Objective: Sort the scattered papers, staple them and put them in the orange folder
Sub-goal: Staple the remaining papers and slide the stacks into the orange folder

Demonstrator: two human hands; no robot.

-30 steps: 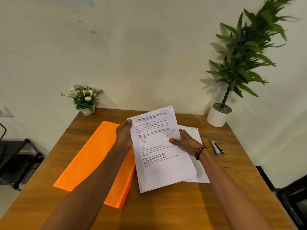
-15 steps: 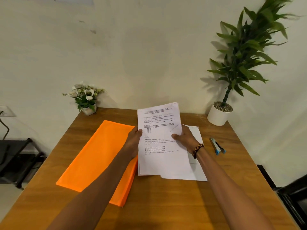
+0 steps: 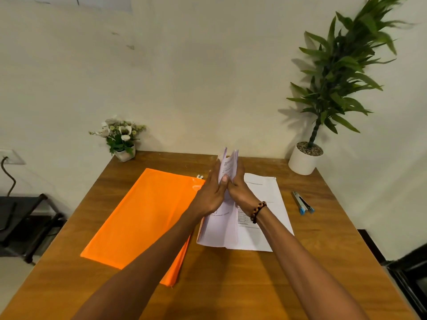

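Note:
A stack of printed white papers (image 3: 220,229) stands on its lower edge in the middle of the table, bent into a narrow fold between my palms. My left hand (image 3: 211,195) presses its left side and my right hand (image 3: 240,192) its right side, thumbs meeting in front. Under and to the right of the stack lie more white sheets (image 3: 270,204) flat on the wood. The orange folder (image 3: 143,218) lies flat to the left, its near corner hidden by my left forearm. A blue and silver stapler (image 3: 302,202) rests to the right of the sheets.
A small white pot of flowers (image 3: 121,139) stands at the back left corner of the wooden table (image 3: 231,278). A tall green plant in a white pot (image 3: 304,159) stands at the back right. A black stand (image 3: 27,225) is on the floor to the left.
The stack went from held flat and face-up to upright and squeezed between both palms. My hands came together at its middle. The loose sheets on the table stayed put.

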